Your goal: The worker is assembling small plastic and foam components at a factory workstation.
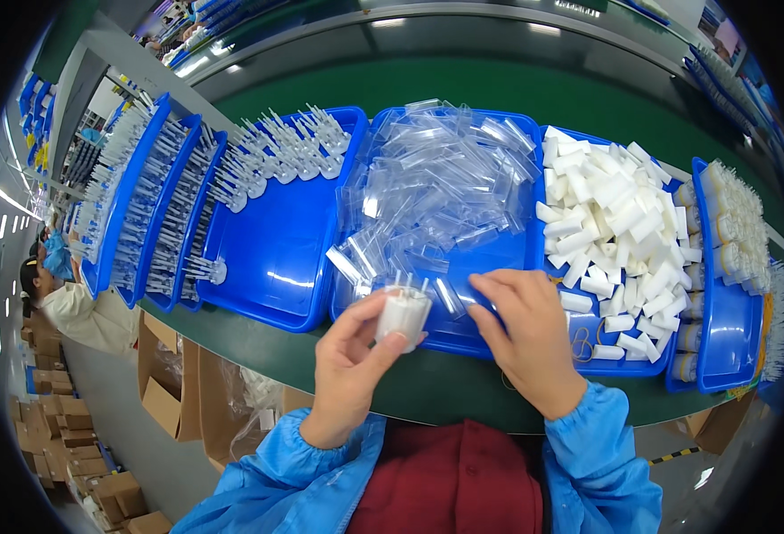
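Observation:
My left hand [354, 351] is closed around a white foam-like cylinder [403, 318] with thin pale prongs standing out of its top. It is held upright over the near edge of the middle blue tray [490, 255]. A pile of clear plastic sleeves [445, 178] fills most of that tray. My right hand [527, 334] hovers over the tray's near right corner, its thumb and forefinger apart with nothing visible between them. Close to those fingertips lies a loose clear sleeve [448, 298].
Right of the middle, a blue tray holds a heap of white foam cylinders [610, 200] and a few rubber bands [581, 344]. At left, a tray [272, 245] carries pronged clear parts [299, 147] beside stacked full trays [147, 196]. Finished-looking bundles [730, 218] stand far right. Cardboard boxes [171, 378] sit below the table.

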A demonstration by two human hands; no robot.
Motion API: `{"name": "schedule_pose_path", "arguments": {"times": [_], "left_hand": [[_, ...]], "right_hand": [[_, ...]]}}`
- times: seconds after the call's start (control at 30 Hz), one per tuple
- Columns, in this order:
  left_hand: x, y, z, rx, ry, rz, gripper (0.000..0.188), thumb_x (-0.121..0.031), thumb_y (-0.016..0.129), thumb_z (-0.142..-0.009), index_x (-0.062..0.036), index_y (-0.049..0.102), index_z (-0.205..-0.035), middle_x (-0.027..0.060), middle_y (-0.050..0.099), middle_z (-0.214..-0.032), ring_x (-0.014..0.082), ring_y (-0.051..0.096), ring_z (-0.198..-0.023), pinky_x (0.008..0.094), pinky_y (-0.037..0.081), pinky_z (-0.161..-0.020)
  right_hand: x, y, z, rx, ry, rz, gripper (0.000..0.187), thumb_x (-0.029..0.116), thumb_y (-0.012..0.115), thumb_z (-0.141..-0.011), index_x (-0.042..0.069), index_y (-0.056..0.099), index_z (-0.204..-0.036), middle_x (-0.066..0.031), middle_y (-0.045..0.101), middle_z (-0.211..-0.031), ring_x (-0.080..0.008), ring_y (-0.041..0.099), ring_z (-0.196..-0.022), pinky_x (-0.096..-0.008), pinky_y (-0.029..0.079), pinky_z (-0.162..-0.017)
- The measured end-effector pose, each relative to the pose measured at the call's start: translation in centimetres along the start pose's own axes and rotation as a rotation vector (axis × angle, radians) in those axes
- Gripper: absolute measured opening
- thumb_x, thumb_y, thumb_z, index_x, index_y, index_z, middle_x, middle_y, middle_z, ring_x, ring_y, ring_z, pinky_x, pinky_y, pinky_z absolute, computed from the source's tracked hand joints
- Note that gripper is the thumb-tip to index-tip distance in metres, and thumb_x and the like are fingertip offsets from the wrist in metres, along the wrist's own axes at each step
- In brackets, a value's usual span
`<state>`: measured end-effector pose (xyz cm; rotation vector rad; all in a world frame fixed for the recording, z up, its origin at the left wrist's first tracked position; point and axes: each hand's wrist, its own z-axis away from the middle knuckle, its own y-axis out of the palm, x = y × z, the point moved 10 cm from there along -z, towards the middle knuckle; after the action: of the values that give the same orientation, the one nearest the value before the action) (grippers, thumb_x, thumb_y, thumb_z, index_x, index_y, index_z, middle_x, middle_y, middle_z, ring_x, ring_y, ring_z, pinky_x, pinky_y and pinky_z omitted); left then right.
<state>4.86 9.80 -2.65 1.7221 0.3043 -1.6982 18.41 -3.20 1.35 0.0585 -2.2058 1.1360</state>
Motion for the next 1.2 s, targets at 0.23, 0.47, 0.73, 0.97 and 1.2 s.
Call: {"name": "schedule_pose_path", "arguments": {"times": [0.23, 0.47, 0.73, 0.97, 1.2], "left_hand": [[-0.3, -0.6, -0.1, 0.036, 0.057, -0.059, 0.036, 0.005, 0.066, -0.092, 0.0049, 0.058, -0.128, 0.0185, 0.049, -0.14, 0.028, 0.056, -0.127, 0.0406, 0.055, -0.103], [-1.1, 2.0, 1.0, 0.163, 0.159, -0.244, 0.031, 0.009, 0.068, -0.09, 0.0045, 0.066, -0.12, 0.0192, 0.049, -0.142, 0.0275, 0.058, -0.125, 0.0359, 0.055, -0.1], [-0.2, 4.6, 1.1, 0.249, 0.161, -0.377, 0.03, 0.006, 0.072, -0.088, 0.0013, 0.07, -0.117, 0.0196, 0.052, -0.139, 0.027, 0.06, -0.124, 0.0359, 0.054, -0.099], [-1.4, 4.9, 0.6, 0.163, 0.187, -0.446, 0.03, 0.001, 0.076, -0.086, -0.0024, 0.072, -0.116, 0.0195, 0.057, -0.137, 0.0264, 0.061, -0.12, 0.0361, 0.051, -0.099], [-0.8, 7.2, 1.0, 0.33, 0.166, -0.49, 0.028, 0.009, 0.069, -0.088, 0.0078, 0.066, -0.116, 0.0242, 0.05, -0.141, 0.0304, 0.059, -0.125, 0.0391, 0.054, -0.103]], "right_hand": [[1.7, 4.7, -1.3, 0.141, -0.125, 0.447, 0.022, 0.018, 0.076, -0.079, 0.004, 0.07, -0.095, -0.0073, 0.059, -0.086, -0.0234, 0.06, -0.081, -0.0341, 0.046, -0.072], [-2.5, 0.1, -0.1, 0.104, 0.273, -0.32, 0.031, 0.009, 0.072, -0.085, 0.003, 0.065, -0.114, -0.0095, 0.065, -0.086, -0.0203, 0.068, -0.071, -0.0342, 0.054, -0.062], [-2.8, -4.0, 1.7, -0.035, 0.484, -0.815, 0.04, 0.011, 0.058, -0.1, 0.0, 0.051, -0.138, -0.0083, 0.061, -0.085, -0.0101, 0.058, -0.074, -0.0252, 0.05, -0.068], [-2.2, -5.1, 2.4, -0.027, 0.491, -0.727, 0.014, 0.013, 0.065, -0.098, 0.0, 0.062, -0.102, -0.0047, 0.06, -0.081, -0.0094, 0.054, -0.07, -0.0259, 0.044, -0.063], [-3.2, -3.3, 3.1, 0.007, 0.52, -0.775, 0.019, 0.019, 0.066, -0.099, 0.001, 0.06, -0.099, -0.0074, 0.065, -0.085, -0.0142, 0.058, -0.077, -0.0296, 0.047, -0.07]]}}
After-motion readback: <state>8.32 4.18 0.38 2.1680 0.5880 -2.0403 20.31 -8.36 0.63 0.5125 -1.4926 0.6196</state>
